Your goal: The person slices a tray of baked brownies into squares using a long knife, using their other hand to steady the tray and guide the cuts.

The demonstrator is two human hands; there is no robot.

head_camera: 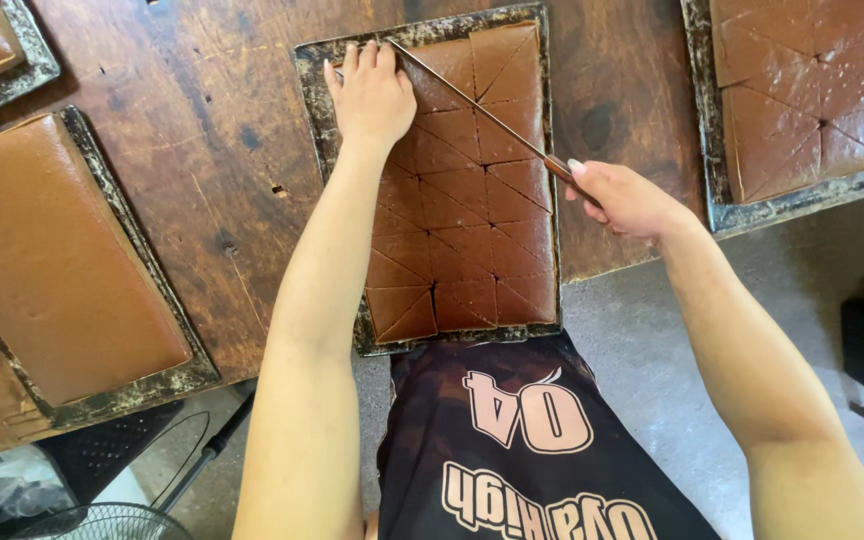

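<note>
A brown slab cake [467,190], already scored into squares and triangles, fills a dark rectangular tray [310,70] at the near edge of a worn wooden table [222,150]. The left hand [372,92] lies flat with fingers spread on the tray's far left corner, apparently to steady it, while the right hand [627,200] grips the handle of a long knife [472,100] laid diagonally across the slab's far end. An uncut slab [52,260] lies in its own tray to the left, a cut one [812,90] to the right.

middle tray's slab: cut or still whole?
Cut. The slab in the middle tray shows score lines forming triangles; the knife lies diagonally across it.
</note>
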